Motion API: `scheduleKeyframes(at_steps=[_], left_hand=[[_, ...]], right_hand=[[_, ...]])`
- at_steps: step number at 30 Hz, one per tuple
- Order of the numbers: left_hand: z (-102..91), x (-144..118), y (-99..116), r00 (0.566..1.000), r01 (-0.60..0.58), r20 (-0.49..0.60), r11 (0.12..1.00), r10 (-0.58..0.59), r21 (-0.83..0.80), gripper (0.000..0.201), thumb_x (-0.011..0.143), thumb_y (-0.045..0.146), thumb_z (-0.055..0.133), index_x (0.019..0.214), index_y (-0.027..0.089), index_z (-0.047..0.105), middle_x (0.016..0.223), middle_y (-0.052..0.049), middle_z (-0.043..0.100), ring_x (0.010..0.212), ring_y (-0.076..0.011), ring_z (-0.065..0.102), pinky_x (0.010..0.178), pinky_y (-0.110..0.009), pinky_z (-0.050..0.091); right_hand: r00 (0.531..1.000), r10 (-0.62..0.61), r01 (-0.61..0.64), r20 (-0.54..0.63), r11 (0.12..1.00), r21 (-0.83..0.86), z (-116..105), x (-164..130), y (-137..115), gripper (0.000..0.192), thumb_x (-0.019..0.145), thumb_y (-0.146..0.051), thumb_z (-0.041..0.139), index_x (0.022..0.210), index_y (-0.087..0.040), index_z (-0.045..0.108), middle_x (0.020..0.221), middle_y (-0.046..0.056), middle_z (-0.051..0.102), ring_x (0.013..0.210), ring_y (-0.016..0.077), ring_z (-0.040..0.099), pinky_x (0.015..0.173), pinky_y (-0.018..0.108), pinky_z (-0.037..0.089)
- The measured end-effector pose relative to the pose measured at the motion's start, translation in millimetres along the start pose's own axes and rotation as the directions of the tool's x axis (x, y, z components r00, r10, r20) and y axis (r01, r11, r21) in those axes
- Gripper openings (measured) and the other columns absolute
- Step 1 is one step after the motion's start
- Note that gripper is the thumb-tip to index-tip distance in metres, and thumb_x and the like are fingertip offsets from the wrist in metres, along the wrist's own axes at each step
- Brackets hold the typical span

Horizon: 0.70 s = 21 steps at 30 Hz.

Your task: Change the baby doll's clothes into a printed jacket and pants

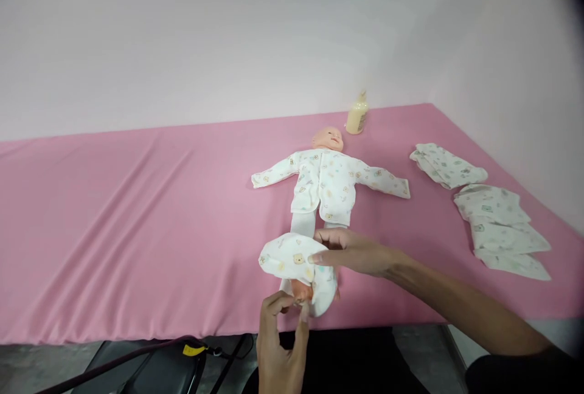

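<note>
Lying face-up on a pink sheet [137, 211], a baby doll [326, 178] has printed trousers [296, 260] bunched at its feet, the right hand [351, 251] gripping the cloth, the left hand [280, 333] pinching a foot; best eased slowly, I judge

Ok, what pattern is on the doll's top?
White with small printed bears and pastel motifs on the doll's top; the head view shows it.

We see the doll [325, 181] lying on its back on the bed [114, 230], head toward the wall. Behind its head stands a bottle [357, 115]. To its right lie folded clothes [488, 211]. At its feet, near the bed's front edge, our left hand [279, 345] and right hand [353, 252] meet at bunched trousers [294, 263].
</note>
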<state>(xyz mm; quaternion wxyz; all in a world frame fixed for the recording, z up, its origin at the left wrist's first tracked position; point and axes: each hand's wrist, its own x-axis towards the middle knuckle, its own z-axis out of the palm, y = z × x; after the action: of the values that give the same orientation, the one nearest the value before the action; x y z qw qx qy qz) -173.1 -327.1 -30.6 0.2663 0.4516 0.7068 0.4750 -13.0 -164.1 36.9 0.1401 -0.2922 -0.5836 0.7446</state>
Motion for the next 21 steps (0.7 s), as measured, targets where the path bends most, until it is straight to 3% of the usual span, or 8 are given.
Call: scheduleKeyframes(at_steps=[3, 5, 8, 11, 15, 18, 21], left_hand=[[-1.9, 7.0, 12.8, 0.994, -0.008, 0.11, 1.0, 0.007, 0.006, 0.029, 0.087, 0.041, 0.064, 0.107, 0.021, 0.059, 0.101, -0.006, 0.06, 0.089, -0.0195, 0.058, 0.081, -0.033, 0.049], [0.1, 19.5, 16.6, 0.994, 0.001, 0.106, 0.997, -0.008, 0.071, 0.039, 0.083, 0.043, 0.067, 0.114, 0.02, 0.057, 0.105, -0.007, 0.059, 0.092, -0.0207, 0.056, 0.081, -0.034, 0.049], [5.3, 36.1, 17.8, 0.994, 0.001, 0.111, 0.993, -0.014, 0.117, 0.055, 0.077, 0.044, 0.073, 0.123, 0.02, 0.052, 0.115, -0.009, 0.055, 0.103, -0.0243, 0.054, 0.087, -0.039, 0.048], [8.2, 39.0, 18.9, 0.992, -0.002, 0.127, 0.998, -0.007, 0.069, 0.058, 0.076, 0.041, 0.074, 0.126, 0.021, 0.052, 0.123, -0.01, 0.053, 0.114, -0.0268, 0.052, 0.093, -0.042, 0.047], [5.9, 27.6, 16.9, 0.991, 0.086, 0.099, 0.995, -0.091, 0.049, 0.054, 0.078, 0.048, 0.071, 0.122, 0.021, 0.053, 0.122, -0.01, 0.055, 0.107, -0.0258, 0.056, 0.09, -0.042, 0.049], [5.7, 19.1, 8.4, 0.97, 0.211, 0.108, 0.975, -0.218, 0.073, 0.069, 0.073, 0.053, 0.074, 0.128, 0.018, 0.048, 0.119, -0.011, 0.057, 0.098, -0.0254, 0.061, 0.088, -0.044, 0.049], [9.1, 15.7, -1.5, 0.955, 0.199, 0.196, 0.972, -0.221, 0.129, 0.081, 0.073, 0.05, 0.075, 0.138, 0.017, 0.041, 0.121, -0.013, 0.058, 0.098, -0.0265, 0.062, 0.089, -0.045, 0.049]], right_hand=[[0.996, 0.052, -0.048, 0.07, 0.998, -0.049, 1.7, 3.9, -9.3, 0.03, 0.087, -0.05, 0.063, 0.091, -0.022, 0.055, 0.08, -0.002, 0.058, 0.062, 0.0104, 0.052, 0.055, 0.023, 0.039], [0.996, 0.039, -0.03, 0.086, 0.994, -0.107, 0.6, 5.3, -12.6, 0.029, 0.089, -0.05, 0.061, 0.09, -0.022, 0.053, 0.079, -0.003, 0.054, 0.062, 0.0094, 0.048, 0.054, 0.022, 0.037], [0.999, 0.012, -0.005, 0.046, 0.989, -0.149, -6.4, 6.1, -11.9, 0.03, 0.091, -0.05, 0.058, 0.084, -0.021, 0.053, 0.077, -0.003, 0.05, 0.066, 0.0093, 0.045, 0.057, 0.022, 0.036], [0.996, 0.09, -0.09, -0.01, 0.984, -0.152, -17.0, 3.4, -9.3, 0.03, 0.089, -0.05, 0.06, 0.086, -0.02, 0.057, 0.078, -0.003, 0.053, 0.067, 0.0102, 0.047, 0.058, 0.022, 0.037], [0.966, 0.178, -0.131, 0.185, 0.961, -0.243, -25.3, -5.0, -9.0, 0.033, 0.077, -0.043, 0.073, 0.097, -0.019, 0.064, 0.089, 0.001, 0.064, 0.076, 0.0137, 0.056, 0.065, 0.025, 0.043], [0.935, 0.28, -0.148, 0.218, 0.866, -0.478, -24.2, -7.3, -8.3, 0.036, 0.067, -0.04, 0.079, 0.091, -0.017, 0.065, 0.081, -0.001, 0.062, 0.069, 0.0133, 0.054, 0.058, 0.024, 0.039], [0.922, 0.335, -0.114, 0.194, 0.714, -0.691, -21.8, -3.0, -7.4, 0.027, 0.07, -0.037, 0.075, 0.076, -0.016, 0.059, 0.071, -0.002, 0.053, 0.062, 0.0111, 0.046, 0.052, 0.024, 0.033]])
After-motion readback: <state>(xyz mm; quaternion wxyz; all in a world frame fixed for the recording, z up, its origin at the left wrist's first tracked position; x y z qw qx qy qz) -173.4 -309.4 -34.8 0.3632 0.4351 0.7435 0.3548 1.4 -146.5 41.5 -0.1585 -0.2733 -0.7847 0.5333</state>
